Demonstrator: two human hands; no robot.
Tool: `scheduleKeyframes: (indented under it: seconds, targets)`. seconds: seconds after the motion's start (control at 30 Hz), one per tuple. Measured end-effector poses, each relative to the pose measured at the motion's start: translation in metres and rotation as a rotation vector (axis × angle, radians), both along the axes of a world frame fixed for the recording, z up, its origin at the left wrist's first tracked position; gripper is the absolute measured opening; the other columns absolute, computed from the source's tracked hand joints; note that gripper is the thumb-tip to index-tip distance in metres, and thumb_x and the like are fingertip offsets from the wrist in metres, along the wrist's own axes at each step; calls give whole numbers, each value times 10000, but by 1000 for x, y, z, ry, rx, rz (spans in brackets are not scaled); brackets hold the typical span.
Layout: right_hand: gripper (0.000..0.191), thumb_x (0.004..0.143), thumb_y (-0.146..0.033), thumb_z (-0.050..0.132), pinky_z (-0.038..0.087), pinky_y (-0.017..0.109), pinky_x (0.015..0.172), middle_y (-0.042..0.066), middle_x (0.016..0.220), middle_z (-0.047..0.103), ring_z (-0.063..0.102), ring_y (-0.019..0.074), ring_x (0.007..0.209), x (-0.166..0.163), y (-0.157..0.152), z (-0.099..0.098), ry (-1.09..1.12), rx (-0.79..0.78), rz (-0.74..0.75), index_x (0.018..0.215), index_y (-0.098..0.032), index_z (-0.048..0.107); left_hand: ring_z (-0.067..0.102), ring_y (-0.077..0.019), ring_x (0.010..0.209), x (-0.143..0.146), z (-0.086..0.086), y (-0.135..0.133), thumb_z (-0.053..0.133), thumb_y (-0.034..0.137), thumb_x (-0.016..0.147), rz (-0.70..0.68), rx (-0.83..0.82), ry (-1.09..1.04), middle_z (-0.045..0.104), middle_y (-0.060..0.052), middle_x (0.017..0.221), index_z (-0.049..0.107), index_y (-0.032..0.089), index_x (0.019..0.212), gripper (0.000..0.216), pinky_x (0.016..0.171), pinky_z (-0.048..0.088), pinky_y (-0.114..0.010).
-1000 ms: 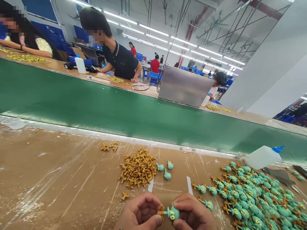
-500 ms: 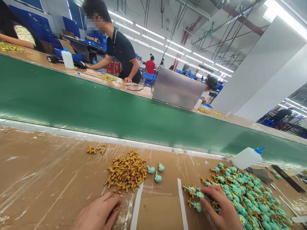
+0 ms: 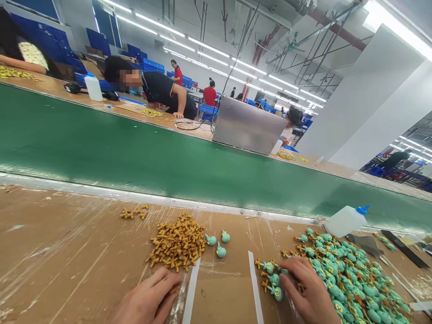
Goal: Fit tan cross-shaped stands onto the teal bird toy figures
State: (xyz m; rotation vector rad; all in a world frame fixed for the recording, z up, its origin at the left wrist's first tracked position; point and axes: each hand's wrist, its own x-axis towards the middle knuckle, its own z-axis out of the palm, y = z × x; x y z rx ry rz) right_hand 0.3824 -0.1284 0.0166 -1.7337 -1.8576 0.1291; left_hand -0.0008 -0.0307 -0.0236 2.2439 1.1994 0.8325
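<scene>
My left hand (image 3: 148,299) lies low on the cardboard-covered bench, its fingertips touching the near edge of a heap of small tan plastic pieces (image 3: 177,243). My right hand (image 3: 308,292) rests palm down on the left edge of a big pile of teal toy figures with tan parts (image 3: 351,279), fingers over a few of them. Whether either hand pinches a piece is hidden by the fingers. Three bare teal heads (image 3: 218,243) lie between the two piles.
A white glue bottle with a blue cap (image 3: 346,219) lies beyond the teal pile. A green conveyor belt (image 3: 168,157) runs across behind the bench. A few tan pieces (image 3: 134,211) lie apart. Across the belt are people at work, a metal box (image 3: 248,126) and another bottle (image 3: 93,87).
A second ago both hands held one teal figure together near the bottom. They have parted: the left went to the tan heap, the right to the teal pile. A person across the belt bent down.
</scene>
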Motion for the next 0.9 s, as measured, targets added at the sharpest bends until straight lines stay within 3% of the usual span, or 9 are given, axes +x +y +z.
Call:
scheduleKeyframes:
  seconds: [0.1, 0.2, 0.33, 0.43, 0.53, 0.63, 0.77, 0.9]
  targets:
    - [205, 1009, -366, 572, 548, 378, 781, 70, 921, 746, 688, 282, 884, -25, 17, 14, 106, -2, -6, 946, -243, 723, 741, -125, 615, 9, 21, -2, 581, 216, 832, -17, -71, -165, 760, 28, 727, 808, 331, 818, 254, 580, 552, -128]
    - [173, 994, -281, 556, 525, 343, 763, 47, 903, 725, 683, 252, 855, -65, 41, 24, 159, -110, 102, 972, -235, 722, 771, -163, 710, 17, 35, -5, 615, 249, 814, -26, -194, -260, 800, 1, 787, 826, 319, 800, 223, 625, 586, -155]
    - [242, 886, -103, 640, 522, 343, 830, 51, 994, 715, 681, 246, 915, -119, 75, 26, 87, -245, 198, 1081, -222, 719, 794, -231, 854, 24, 38, -9, 729, 346, 756, 60, -534, -491, 842, -33, 890, 834, 288, 837, 145, 771, 631, -244]
    - [275, 820, -28, 630, 525, 368, 833, 77, 966, 715, 680, 277, 920, -138, 88, 17, 20, -274, 189, 1011, -193, 739, 789, -235, 869, 26, 33, -12, 855, 342, 641, 163, -762, -776, 850, -27, 881, 826, 267, 859, 232, 801, 632, -267]
    - [208, 898, -110, 562, 537, 342, 780, 69, 914, 701, 674, 253, 848, -135, 83, 6, 138, -244, 193, 1011, -185, 720, 767, -200, 823, 29, 30, -16, 930, 304, 570, 161, -856, -959, 842, -19, 829, 819, 240, 800, 263, 758, 612, -236]
    - [193, 988, -298, 551, 535, 284, 688, 49, 904, 671, 651, 215, 787, -117, 65, -6, 453, -209, 216, 1046, -224, 720, 744, -177, 795, 32, 29, -21, 953, 286, 559, 153, -905, -1062, 830, -7, 807, 812, 227, 794, 280, 716, 591, -219]
    - [218, 975, -415, 670, 556, 246, 670, 74, 1057, 632, 657, 194, 838, -91, 30, -18, 670, -186, 334, 1138, -294, 752, 729, -187, 810, 38, 30, -26, 956, 317, 570, 151, -990, -1078, 828, -26, 832, 804, 213, 812, 304, 729, 584, -240]
    - [290, 943, -529, 718, 567, 242, 605, 74, 951, 679, 680, 196, 770, -79, -4, -25, 742, -131, 410, 1147, -329, 760, 698, -179, 782, 43, 28, -28, 928, 284, 601, 156, -997, -1036, 796, -8, 816, 790, 223, 853, 294, 664, 559, -234]
